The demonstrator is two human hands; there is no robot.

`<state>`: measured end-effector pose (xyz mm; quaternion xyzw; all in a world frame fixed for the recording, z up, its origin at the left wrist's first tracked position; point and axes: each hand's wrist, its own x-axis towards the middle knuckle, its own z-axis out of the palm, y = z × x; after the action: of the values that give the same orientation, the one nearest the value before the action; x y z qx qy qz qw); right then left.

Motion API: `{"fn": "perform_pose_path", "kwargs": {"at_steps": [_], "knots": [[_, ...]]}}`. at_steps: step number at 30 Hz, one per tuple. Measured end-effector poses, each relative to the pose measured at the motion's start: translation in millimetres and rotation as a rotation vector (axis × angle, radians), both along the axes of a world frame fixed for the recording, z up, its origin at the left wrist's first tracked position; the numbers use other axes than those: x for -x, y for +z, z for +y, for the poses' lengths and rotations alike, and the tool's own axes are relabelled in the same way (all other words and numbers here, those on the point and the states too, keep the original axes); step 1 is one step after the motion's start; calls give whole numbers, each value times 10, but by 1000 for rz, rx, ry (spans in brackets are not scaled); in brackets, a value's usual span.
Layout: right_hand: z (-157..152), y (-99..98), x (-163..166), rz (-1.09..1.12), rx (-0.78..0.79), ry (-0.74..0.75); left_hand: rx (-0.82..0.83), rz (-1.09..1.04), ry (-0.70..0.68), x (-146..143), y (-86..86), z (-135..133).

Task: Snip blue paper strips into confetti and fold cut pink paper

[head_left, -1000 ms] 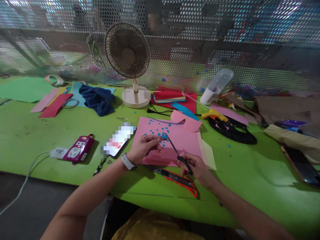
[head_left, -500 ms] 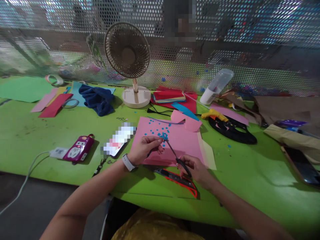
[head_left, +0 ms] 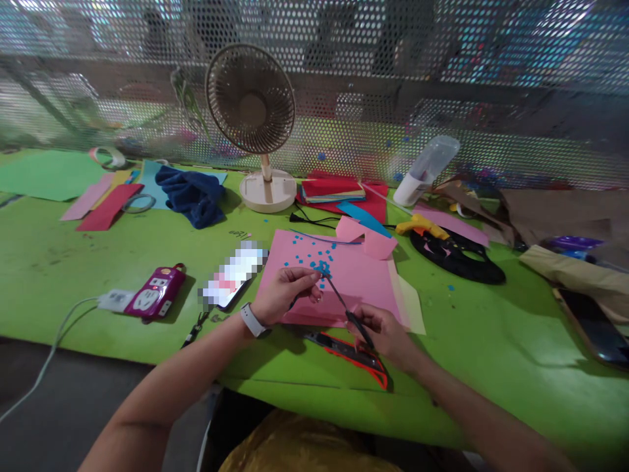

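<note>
My left hand (head_left: 289, 292) is closed in a pinch over the pink paper (head_left: 363, 282). What looks like a narrow blue paper strip (head_left: 293, 303) shows at its palm; most of it is hidden by the fingers. In my right hand (head_left: 378, 331) are dark-handled scissors (head_left: 339, 295), gripped by the handles. Their blades point up and left, with the tips right at my left fingertips. Many tiny blue paper squares (head_left: 322, 267) lie scattered on the pink paper just beyond the fingertips. Below the right hand rests a black and orange utility knife (head_left: 351, 354).
A phone (head_left: 236, 275) and a purple power socket (head_left: 156, 293) lie to the left. Behind stand a fan (head_left: 268, 190) and a blue cloth (head_left: 191, 196). At right are a yellow-handled tool (head_left: 422, 225), a black disc-like object (head_left: 472, 265) and another phone (head_left: 592, 328).
The scissors' handles have come closer together in my right hand. My left hand stays in place. A person's shape behind the mesh has shifted.
</note>
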<state>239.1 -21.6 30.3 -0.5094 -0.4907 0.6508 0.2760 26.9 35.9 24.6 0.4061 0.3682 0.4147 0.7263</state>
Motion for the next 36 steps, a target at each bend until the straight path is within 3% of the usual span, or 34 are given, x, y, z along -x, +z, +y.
{"fn": "perform_pose_path", "kwargs": {"at_steps": [18, 31, 36], "knots": [[28, -17, -43, 12, -84, -13, -4, 87, 57, 4, 113, 2], [11, -39, -55, 17, -39, 7, 25, 34, 77, 5, 49, 11], [-9, -29, -9, -10, -13, 19, 32, 28, 19, 5, 13, 5]]}}
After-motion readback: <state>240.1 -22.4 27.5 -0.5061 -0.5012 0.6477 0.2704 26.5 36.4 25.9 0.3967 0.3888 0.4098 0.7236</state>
